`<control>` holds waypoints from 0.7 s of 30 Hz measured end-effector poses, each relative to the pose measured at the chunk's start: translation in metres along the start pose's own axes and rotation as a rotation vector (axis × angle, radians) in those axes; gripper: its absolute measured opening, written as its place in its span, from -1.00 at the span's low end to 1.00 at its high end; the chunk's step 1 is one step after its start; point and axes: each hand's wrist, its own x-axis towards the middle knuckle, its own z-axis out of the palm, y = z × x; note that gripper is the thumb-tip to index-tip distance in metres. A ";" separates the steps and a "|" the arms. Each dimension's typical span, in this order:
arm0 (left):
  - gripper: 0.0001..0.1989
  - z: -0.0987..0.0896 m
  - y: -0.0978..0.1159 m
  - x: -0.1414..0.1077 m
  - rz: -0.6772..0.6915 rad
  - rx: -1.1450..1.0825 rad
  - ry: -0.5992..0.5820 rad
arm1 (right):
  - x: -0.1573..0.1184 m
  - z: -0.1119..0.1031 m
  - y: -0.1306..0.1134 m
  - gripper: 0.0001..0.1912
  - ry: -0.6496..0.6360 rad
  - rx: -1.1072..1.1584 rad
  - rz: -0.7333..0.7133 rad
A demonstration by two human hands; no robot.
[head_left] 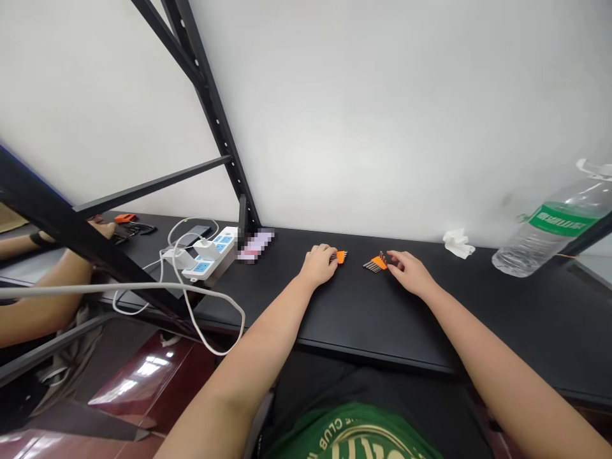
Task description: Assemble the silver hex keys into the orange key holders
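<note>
My left hand [321, 265] rests on the black table with its fingers curled round a small orange bit holder [341, 257]. Dark tips of several slim bits stick out of that holder on its right side; the rest is hidden by my fingers. To the right lies a second orange holder [380, 262], set at a slant, with several thin dark metal bits through it. My right hand [409, 272] pinches the right end of this second holder between thumb and fingers. A short gap of table separates the two holders.
A white power strip [210, 255] with plugs and looping white cables [215, 294] is at the left, beside a blurred phone-like item [255, 246] and a black metal frame [220, 121]. Crumpled tissue [458, 243] and a large water bottle [549, 226] stand right. Another person's arm [52, 287] shows far left.
</note>
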 end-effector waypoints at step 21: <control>-0.74 -0.051 0.071 -0.023 0.505 -0.475 -0.070 | 0.030 -0.032 -0.008 -0.57 -0.088 0.141 0.057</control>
